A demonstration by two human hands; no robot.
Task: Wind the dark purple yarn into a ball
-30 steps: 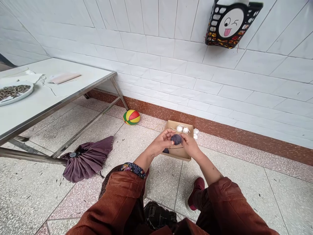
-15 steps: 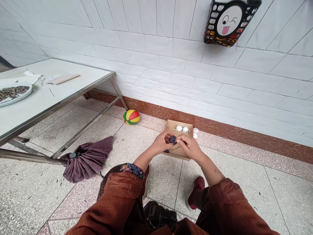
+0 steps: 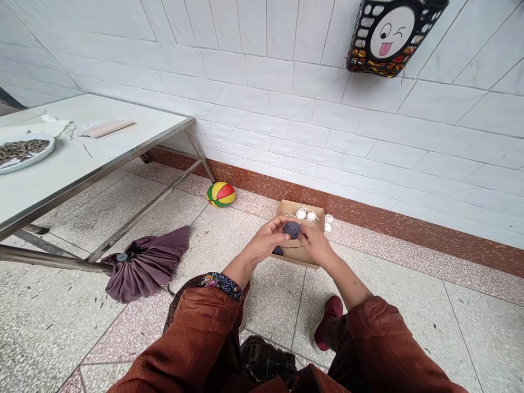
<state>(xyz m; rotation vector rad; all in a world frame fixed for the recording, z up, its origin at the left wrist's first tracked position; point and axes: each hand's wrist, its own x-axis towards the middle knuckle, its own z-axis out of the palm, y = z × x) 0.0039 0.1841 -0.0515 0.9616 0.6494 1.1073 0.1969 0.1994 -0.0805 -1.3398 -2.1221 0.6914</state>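
Observation:
Between my two hands is a dark grey-purple ball of yarn (image 3: 292, 229), held over a shallow cardboard box (image 3: 303, 258). My left hand (image 3: 267, 238) grips its left side, thumb below and fingers above. On the other side, the fingers of my right hand (image 3: 316, 243) are closed at the ball's right edge. Inside the box lie two white yarn balls (image 3: 306, 214) with loose strands. A second dark ball (image 3: 278, 250) sits in its near left corner, partly behind my left hand. Some white balls (image 3: 328, 221) lie just outside the box's right side.
A striped ball (image 3: 221, 194) rests on the floor by the leg of a white table (image 3: 135, 139). The table bears a plate (image 3: 41, 158) of dark pieces. A purple cloth (image 3: 149, 267) lies below it. A black basket (image 3: 356, 41) hangs on the tiled wall.
The dark yarn ball has turned and shows more of itself between my fingers. My right hand has shifted from a raised pinch to the ball's right edge.

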